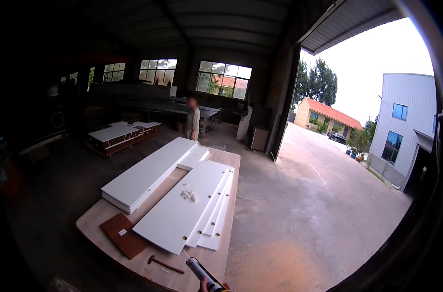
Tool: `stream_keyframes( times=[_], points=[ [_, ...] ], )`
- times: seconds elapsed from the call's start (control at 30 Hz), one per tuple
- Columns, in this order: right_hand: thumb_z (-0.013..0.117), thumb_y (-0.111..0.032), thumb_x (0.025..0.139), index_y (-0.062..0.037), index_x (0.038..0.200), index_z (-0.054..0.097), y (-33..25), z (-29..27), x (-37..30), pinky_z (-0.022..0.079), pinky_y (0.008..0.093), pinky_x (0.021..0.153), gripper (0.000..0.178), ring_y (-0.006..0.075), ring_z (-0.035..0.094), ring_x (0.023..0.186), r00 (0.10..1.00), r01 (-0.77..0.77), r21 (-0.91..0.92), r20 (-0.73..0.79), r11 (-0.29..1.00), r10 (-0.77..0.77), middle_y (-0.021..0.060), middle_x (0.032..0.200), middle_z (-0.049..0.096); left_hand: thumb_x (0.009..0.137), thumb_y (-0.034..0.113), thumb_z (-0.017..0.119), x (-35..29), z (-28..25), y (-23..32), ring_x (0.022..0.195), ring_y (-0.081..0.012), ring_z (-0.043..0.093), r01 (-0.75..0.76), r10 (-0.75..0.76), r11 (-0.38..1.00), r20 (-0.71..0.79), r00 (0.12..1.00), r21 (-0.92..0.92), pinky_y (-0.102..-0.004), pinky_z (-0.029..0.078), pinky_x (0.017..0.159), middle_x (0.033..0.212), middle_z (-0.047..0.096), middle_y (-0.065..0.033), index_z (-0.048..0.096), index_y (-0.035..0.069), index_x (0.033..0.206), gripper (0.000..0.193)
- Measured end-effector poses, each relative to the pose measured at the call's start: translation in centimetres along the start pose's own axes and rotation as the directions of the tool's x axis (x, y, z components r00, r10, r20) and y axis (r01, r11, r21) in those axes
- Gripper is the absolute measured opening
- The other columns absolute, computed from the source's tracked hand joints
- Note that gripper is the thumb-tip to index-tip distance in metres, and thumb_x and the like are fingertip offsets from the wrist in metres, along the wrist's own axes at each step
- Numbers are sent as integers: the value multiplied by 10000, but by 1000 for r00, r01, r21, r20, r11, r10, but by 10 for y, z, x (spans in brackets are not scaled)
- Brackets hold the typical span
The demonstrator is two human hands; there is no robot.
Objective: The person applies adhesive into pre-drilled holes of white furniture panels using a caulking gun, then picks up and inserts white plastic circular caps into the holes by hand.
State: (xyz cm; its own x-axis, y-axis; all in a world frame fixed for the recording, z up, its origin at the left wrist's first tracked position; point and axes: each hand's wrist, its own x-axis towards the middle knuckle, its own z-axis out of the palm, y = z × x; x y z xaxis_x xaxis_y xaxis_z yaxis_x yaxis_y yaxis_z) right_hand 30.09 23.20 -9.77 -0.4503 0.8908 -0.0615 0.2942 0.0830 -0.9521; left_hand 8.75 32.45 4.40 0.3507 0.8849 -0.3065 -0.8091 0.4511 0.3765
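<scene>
At the lower edge a sealant cartridge [201,271] with a dark label points up and to the left, its thin nozzle near the front corner of the white panels. My left hand [203,285] is closed round it from below, thumb on one side and fingertips on the other; most of the hand is cut off. My right hand is out of the picture. A fanned stack of white panels [170,219] with round holes along the right edge lies just beyond. Small white pieces [188,195] are heaped on the top panel. A hammer [165,264] lies to the left of the nozzle.
The panels rest on a pale worktable [92,221]. On it are another white panel stack [143,177], a smaller white panel [193,158] and a reddish-brown board [124,236]. Beyond stands a person [193,121] near another panel pile [117,134]. A wide doorway opens to the right.
</scene>
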Motion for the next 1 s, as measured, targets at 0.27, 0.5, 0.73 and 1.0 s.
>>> stream_keyframes(
  times=[0.27,0.5,0.73,1.0],
  points=[
    [569,-200,948,-92,1381,527,-102,-122,96,468,344,931,449,190,536,1096,920,-359,274,-60,892,388,86,1285,577,1016,347,546,146,5,29,1044,-252,649,8,24,997,393,919,-81,-386,560,907,1159,664,-125,558,32,1226,379],
    [580,-353,957,-124,1335,592,-57,-210,196,468,362,932,442,195,560,1085,932,-321,28,185,947,310,74,1294,593,1033,413,487,236,-13,80,1076,-222,656,-361,335,923,-182,924,-131,-349,559,923,1197,669,-106,553,39,1296,461],
    [591,-462,962,-140,1284,652,-24,-355,356,463,382,938,459,205,592,1060,868,-184,-23,465,983,174,72,1239,647,1024,423,485,337,-15,60,1085,-296,641,-627,569,776,-353,743,-68,-436,534,957,1190,659,-143,544,30,1302,485],
    [587,-494,966,-109,1223,691,-44,-441,449,465,374,919,475,192,618,1015,732,-211,10,665,977,151,76,1070,718,1006,432,530,380,45,49,1075,-276,648,-686,564,725,-518,643,-62,-386,538,934,1181,670,-143,529,7,1314,525]
  ],
)
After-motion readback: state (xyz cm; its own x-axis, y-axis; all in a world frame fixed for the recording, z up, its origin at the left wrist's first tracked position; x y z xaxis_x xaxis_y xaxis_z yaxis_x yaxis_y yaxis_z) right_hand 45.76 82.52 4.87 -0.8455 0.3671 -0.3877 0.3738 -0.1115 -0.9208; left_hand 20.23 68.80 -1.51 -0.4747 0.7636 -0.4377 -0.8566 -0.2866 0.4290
